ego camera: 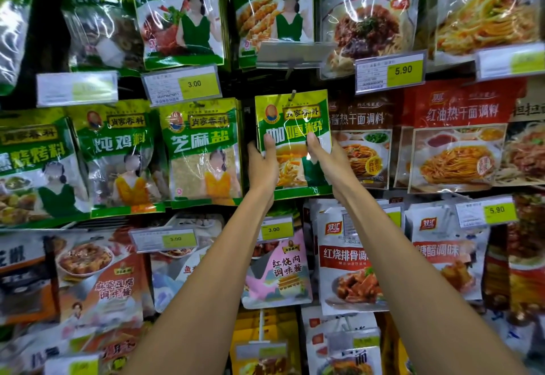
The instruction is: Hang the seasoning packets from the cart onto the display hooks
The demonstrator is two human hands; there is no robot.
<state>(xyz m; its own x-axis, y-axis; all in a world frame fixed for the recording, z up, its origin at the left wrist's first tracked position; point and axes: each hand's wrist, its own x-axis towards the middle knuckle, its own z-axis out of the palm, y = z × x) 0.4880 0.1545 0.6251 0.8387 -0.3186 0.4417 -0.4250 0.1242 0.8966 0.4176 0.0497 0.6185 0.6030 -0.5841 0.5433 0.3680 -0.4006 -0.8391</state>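
A yellow-and-green curry seasoning packet [292, 115] is held up against the display wall at the middle of the view. The tip of a metal display hook [293, 95] pokes through the hole at the packet's top edge. My left hand [263, 165] grips the packet's left side, thumb on the front. On the right side, my right hand [324, 160] holds it with the thumb pressed on the front. The cart is out of view.
Rows of hanging packets fill the wall: a sesame salt packet [203, 150] to the left, brown noodle-sauce packets [361, 141] to the right. Yellow price tags [194, 84] jut out on hook ends above and below, one [274, 229] just under my left forearm.
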